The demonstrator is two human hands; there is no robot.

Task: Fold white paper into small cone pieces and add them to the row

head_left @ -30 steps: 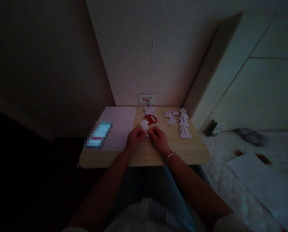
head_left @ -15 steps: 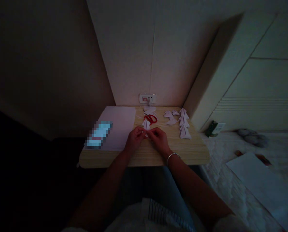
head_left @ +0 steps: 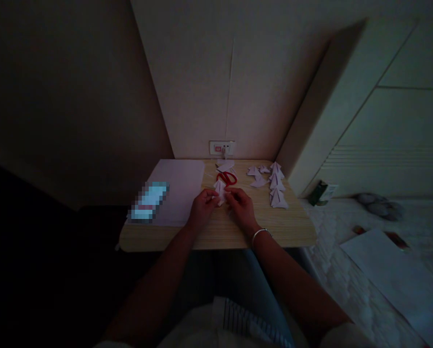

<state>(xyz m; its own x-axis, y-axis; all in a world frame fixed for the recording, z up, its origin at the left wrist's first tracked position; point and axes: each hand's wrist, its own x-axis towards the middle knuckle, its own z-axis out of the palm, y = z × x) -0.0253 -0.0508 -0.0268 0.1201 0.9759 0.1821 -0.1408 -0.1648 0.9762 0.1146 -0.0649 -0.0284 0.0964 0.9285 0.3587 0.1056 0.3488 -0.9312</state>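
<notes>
A small folded paper figure [head_left: 220,191] with a pointed top lies over the middle of the wooden table [head_left: 216,237]. My left hand [head_left: 203,208] has its fingers closed on the figure's left edge. On the other side, my right hand [head_left: 241,208] has its fingertips pinched at the figure's right edge. Just beyond the figure are scissors with red handles [head_left: 231,178]; their blades are partly hidden by paper scraps [head_left: 225,166].
Folded paper pieces [head_left: 276,181] stand in a row at the table's right, with smaller ones [head_left: 259,181] beside them. To the left, a blurred-out phone [head_left: 150,200] rests on white paper sheets [head_left: 182,179]. A wall socket [head_left: 221,148] sits behind; a bed [head_left: 332,237] is at right.
My right fingers have shifted slightly right, away from my left fingers. More of the folded paper figure's lower part now shows between the hands.
</notes>
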